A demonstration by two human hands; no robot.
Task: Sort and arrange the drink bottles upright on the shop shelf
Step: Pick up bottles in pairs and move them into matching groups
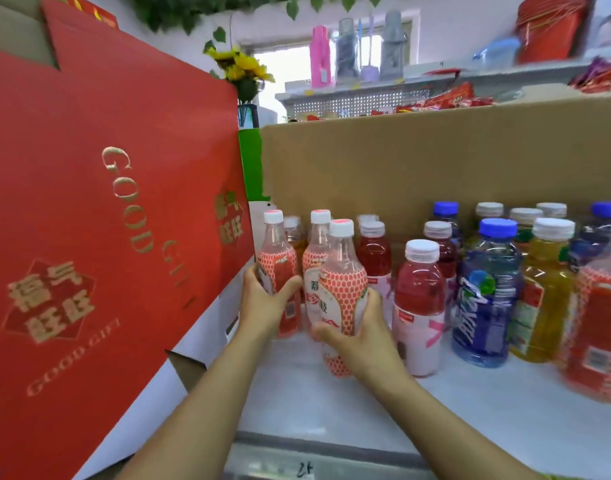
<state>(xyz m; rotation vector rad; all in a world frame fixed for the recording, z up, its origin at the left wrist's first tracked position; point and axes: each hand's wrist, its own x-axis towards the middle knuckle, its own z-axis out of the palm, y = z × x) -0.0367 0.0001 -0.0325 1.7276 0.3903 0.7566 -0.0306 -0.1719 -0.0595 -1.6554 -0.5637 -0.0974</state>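
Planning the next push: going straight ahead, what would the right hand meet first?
Probably the middle dotted bottle, right behind the front dotted bottle the right hand grips; depth is unclear.

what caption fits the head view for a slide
Left hand holds the left patterned bottle, right hand the front patterned bottle, at a white shelf beside a red gift box.

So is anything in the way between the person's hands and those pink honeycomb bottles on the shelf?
Nothing visible. The left hand grips the leftmost honeycomb bottle and the right hand grips the front honeycomb bottle. The red gift box stands close on the left, and a pink-labelled bottle close on the right.
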